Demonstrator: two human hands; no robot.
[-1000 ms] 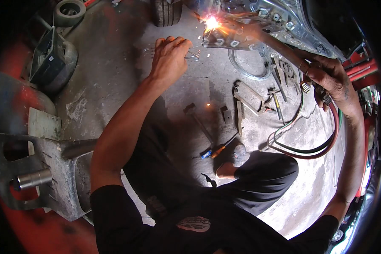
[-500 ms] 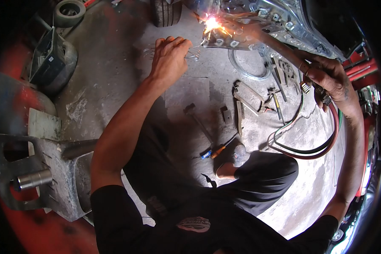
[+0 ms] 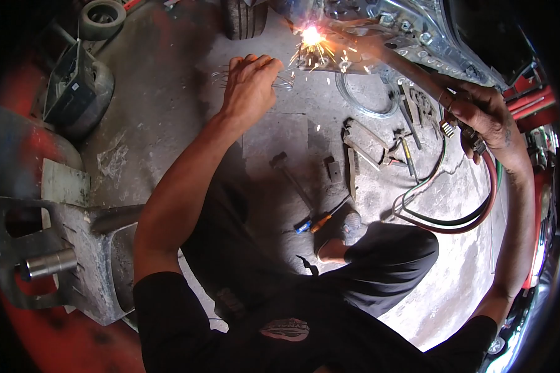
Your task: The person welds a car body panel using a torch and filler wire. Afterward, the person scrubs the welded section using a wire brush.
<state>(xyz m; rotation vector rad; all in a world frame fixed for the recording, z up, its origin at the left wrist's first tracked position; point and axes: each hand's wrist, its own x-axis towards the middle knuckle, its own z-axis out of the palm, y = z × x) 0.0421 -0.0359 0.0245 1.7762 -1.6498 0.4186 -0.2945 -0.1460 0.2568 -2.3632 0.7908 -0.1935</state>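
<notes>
My left hand (image 3: 250, 87) is closed around a bundle of thin bent wire (image 3: 285, 81), whose loops stick out on both sides of the fist. At the right, my right hand (image 3: 482, 118) grips the handle end of a gas torch (image 3: 417, 73). Red and green hoses (image 3: 473, 221) hang down from that hand. The torch reaches up and left to a bright glow with sparks (image 3: 313, 36) at the edge of a metal panel with holes (image 3: 354, 62). The glare hides the torch tip and the spot it heats.
On the floor lie a wire coil (image 3: 379, 110), a hammer (image 3: 292, 180), screwdrivers (image 3: 320, 222), a clamp-like frame (image 3: 364, 146) and other tools. A tire (image 3: 246, 18) stands at the top. A black crate (image 3: 71, 87) and a grey plastic seat (image 3: 99, 267) are at the left.
The sparks have spread wider and now fall downward from the glow. Both hands, the wire and the torch have hardly moved.
</notes>
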